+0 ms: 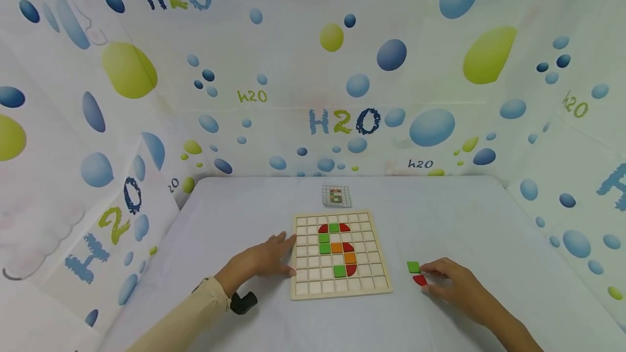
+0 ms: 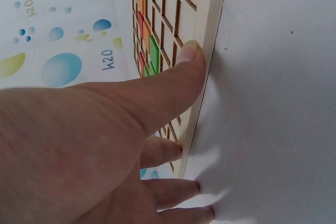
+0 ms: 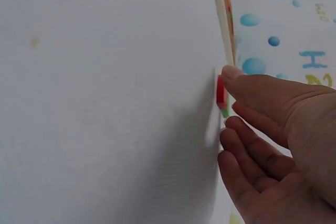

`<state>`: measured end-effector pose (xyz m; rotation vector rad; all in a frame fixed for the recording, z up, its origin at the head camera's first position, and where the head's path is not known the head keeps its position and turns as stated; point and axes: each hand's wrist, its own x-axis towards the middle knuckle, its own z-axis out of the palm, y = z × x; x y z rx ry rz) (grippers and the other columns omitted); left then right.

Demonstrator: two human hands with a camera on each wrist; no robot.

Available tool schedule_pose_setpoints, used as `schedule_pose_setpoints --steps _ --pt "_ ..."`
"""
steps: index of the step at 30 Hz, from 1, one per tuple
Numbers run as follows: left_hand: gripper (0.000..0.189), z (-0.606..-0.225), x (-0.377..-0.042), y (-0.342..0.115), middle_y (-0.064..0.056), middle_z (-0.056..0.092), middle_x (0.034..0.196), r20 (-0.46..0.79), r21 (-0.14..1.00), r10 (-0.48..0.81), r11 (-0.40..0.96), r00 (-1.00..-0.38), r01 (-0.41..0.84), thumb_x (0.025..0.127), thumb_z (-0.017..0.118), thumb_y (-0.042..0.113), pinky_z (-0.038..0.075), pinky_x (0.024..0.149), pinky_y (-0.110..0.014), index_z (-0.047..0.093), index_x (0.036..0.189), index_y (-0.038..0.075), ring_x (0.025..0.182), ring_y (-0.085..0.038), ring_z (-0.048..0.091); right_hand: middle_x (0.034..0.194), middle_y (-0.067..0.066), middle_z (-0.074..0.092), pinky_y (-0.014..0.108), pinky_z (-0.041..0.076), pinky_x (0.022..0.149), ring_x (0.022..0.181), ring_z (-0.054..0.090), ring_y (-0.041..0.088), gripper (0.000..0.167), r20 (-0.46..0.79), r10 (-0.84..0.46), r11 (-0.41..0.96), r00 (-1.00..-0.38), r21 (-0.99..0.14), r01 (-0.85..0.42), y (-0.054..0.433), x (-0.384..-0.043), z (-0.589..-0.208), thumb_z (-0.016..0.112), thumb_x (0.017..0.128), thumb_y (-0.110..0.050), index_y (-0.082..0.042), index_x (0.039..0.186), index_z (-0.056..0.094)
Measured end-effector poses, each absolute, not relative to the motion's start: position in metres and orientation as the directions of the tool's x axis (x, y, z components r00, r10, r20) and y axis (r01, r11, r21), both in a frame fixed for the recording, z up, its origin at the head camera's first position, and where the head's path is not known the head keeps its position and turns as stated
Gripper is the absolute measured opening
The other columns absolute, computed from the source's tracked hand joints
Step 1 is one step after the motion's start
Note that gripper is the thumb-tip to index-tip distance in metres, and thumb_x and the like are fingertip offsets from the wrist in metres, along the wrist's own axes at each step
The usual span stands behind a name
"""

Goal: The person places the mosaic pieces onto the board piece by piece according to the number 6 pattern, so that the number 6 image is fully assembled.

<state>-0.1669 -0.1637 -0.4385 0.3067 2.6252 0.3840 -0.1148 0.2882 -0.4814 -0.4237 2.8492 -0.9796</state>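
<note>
A wooden grid board [image 1: 381, 282] lies on the table, with red rounded, green square and orange square tiles forming a figure in its middle cells. At its left edge rests my left hand [image 1: 268, 257]; in the left wrist view the thumb [image 2: 181, 80] presses on the rim while other fingertips touch the board's side and the cloth. My right hand [image 1: 457, 287] is right of the board, fingers loosely bent. Its fingertips touch or nearly touch a green tile [image 1: 413, 267] and a red rounded tile [image 1: 419, 280], both on the table. The right wrist view shows the thumb at the red tile [image 3: 220, 92].
Behind the board lies a small clear card [image 1: 344, 198] with a gridded colored figure. The white tablecloth [image 1: 244, 200] covers the table. A patterned curtain [image 1: 293, 58] with drops and lettering surrounds it. A black device [image 1: 243, 303] hangs at the left wrist.
</note>
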Motion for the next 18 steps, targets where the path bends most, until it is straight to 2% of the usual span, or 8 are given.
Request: schedule_pose_setpoints --steps 3,6,18 --pt "0.093 -0.4392 -0.1670 -0.1641 -0.024 0.027 0.171 -0.415 0.320 0.276 0.936 -0.867 0.144 0.091 0.082 0.041 0.031 0.123 -0.064 0.035 0.165 0.010 0.158 -0.046 0.026 0.115 -0.013 0.069 0.024 0.058 0.095 0.108 0.066 0.007 0.038 0.026 -0.315 0.743 -0.949 -0.616 -0.263 0.2874 -0.1143 -0.4854 0.087 0.088 -0.030 -0.019 0.122 0.074" --pt "0.093 -0.4399 -0.1669 -0.1647 -0.024 0.028 0.171 -0.413 0.319 0.279 0.936 -0.867 0.149 0.091 0.082 0.041 0.032 0.123 -0.064 0.035 0.165 0.010 0.158 -0.046 0.026 0.114 -0.014 0.069 0.023 0.058 0.093 0.106 0.065 0.003 0.034 0.050 -0.333 0.735 -0.941 -0.611 -0.293 0.2870 -0.1141 -0.4878 0.087 0.089 -0.026 -0.020 0.120 0.074" --pt "0.094 -0.4364 -0.1650 -0.1648 -0.024 0.028 0.171 -0.408 0.326 0.278 0.934 -0.870 0.145 0.090 0.083 0.041 0.031 0.122 -0.065 0.036 0.165 0.009 0.158 -0.047 0.025 0.111 -0.013 0.069 0.024 0.060 0.090 0.102 0.067 0.001 0.031 0.101 -0.344 0.741 -0.933 -0.582 -0.336 0.2850 -0.1160 -0.4899 0.085 0.088 -0.013 -0.018 0.117 0.074"
